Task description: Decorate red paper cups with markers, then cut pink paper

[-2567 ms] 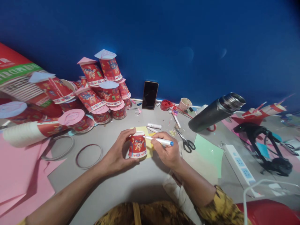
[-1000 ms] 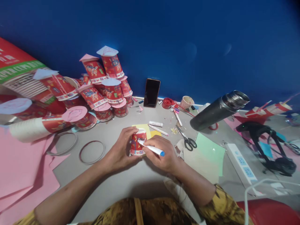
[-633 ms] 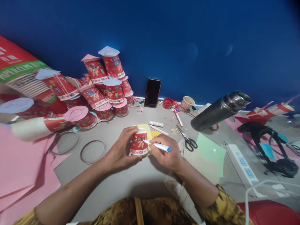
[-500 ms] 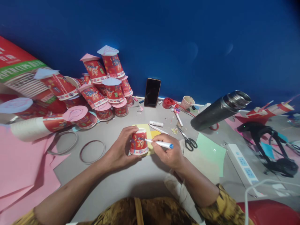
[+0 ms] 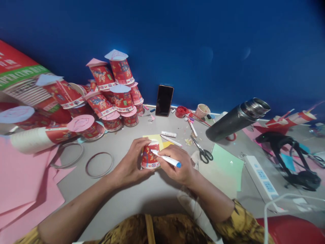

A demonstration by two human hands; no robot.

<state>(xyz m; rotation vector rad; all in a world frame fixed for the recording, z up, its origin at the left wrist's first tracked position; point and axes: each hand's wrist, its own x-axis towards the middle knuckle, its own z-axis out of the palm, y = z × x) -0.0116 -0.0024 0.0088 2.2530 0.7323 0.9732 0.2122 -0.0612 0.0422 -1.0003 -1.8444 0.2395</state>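
An upturned red paper cup (image 5: 150,156), just before the yellow paper (image 5: 155,138), is gripped by the left hand (image 5: 132,164) while a white marker (image 5: 166,159) is clasped against it by the right hand (image 5: 177,166).

cup (image 5: 149,158): small red paper cup with a printed pattern and a pale band at the rim; upside down, white base up, rim down on a yellow paper (image 5: 153,138) on the grey surface (image 5: 132,200).
cup hold: left grip (image 5: 131,165) wraps its left side, fingers curled over the top.
marker (image 5: 167,159): white barrel, blue end cap; slanted, tip up-left against the cup's upper side, blue end down-right.
marker hold: right grip (image 5: 178,166) pinches it just right of the cup.
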